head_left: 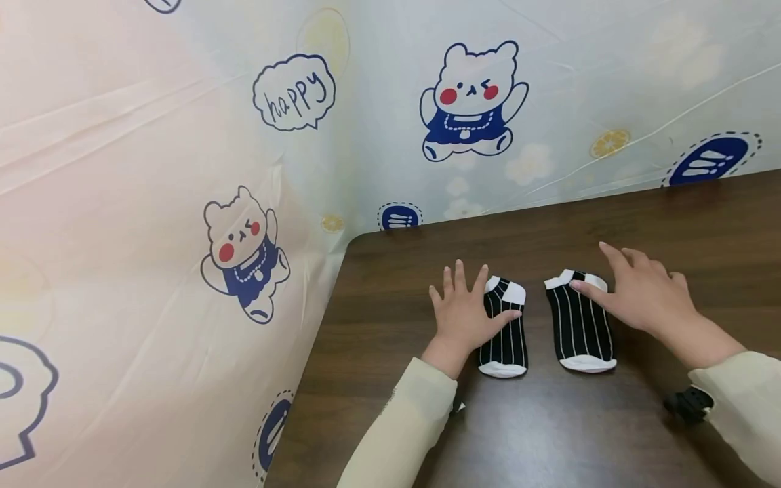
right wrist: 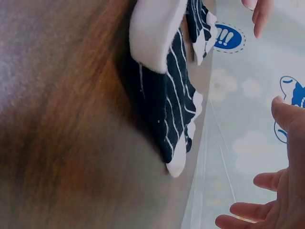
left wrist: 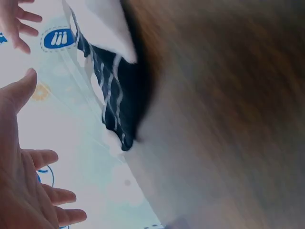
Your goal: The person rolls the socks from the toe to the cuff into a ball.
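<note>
Hovering above the counter (head_left: 720,230) in the lower right of the head view, the left hand (head_left: 466,315) and the right hand (head_left: 649,291) are both shown released. The left hand's fingers are spread wide and pointed toward the top of the frame, its thumb stretched out to the right, so that part of the left sock (head_left: 505,346) is covered. The right hand is held more loosely, its fingers slightly bent and its thumb aimed left, by which the upper right of the right sock (head_left: 582,332) is overlapped. Both socks, black with thin white stripes and white ends, are laid side by side, apart, right of the frame's centre. Contact cannot be judged from the head view alone; in the left wrist view, a gap is seen between the hand at the left edge and the sock at upper middle, and a similar gap is shown in the right wrist view, with the hand at lower right. There the socks are seen side-on, and the other hand's fingertips are caught near an upper corner. Only by the head view are the cream sleeves (head_left: 399,434) shown.
</note>
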{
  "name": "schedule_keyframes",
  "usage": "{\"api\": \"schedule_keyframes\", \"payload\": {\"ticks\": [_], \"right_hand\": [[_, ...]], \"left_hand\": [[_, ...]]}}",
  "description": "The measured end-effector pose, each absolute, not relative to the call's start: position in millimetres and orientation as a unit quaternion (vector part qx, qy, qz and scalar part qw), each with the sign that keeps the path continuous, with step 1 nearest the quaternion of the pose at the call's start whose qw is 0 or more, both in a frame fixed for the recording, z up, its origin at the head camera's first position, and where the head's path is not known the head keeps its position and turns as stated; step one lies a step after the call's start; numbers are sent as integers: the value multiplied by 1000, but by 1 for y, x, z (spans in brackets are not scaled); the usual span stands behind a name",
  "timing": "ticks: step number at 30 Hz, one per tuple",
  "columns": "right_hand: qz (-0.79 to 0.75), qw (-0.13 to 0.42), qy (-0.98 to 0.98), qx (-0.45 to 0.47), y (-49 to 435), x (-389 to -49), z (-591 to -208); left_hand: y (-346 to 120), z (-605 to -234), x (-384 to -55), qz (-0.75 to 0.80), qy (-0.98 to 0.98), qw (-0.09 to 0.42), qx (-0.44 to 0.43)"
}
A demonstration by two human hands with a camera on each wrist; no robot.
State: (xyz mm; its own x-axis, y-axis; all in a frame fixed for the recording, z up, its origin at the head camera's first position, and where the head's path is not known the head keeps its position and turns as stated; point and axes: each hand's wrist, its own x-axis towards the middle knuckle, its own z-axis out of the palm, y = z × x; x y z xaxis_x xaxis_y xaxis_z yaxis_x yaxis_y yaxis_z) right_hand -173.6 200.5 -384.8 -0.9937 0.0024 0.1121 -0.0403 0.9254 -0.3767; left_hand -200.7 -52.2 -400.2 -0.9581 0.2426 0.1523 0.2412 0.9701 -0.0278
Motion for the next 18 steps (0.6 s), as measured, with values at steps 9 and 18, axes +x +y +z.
{"api": "schedule_keyframes", "payload": {"ticks": [9,18], "right_hand": [[195,46,-980,6,204,-181,-385],[213,2,-977,5,207,-188,-385]], "left_hand": [[-36,-400,-189,12,-984,75,-160],[-19,-406,-172,22,-974,80,-212]]}}
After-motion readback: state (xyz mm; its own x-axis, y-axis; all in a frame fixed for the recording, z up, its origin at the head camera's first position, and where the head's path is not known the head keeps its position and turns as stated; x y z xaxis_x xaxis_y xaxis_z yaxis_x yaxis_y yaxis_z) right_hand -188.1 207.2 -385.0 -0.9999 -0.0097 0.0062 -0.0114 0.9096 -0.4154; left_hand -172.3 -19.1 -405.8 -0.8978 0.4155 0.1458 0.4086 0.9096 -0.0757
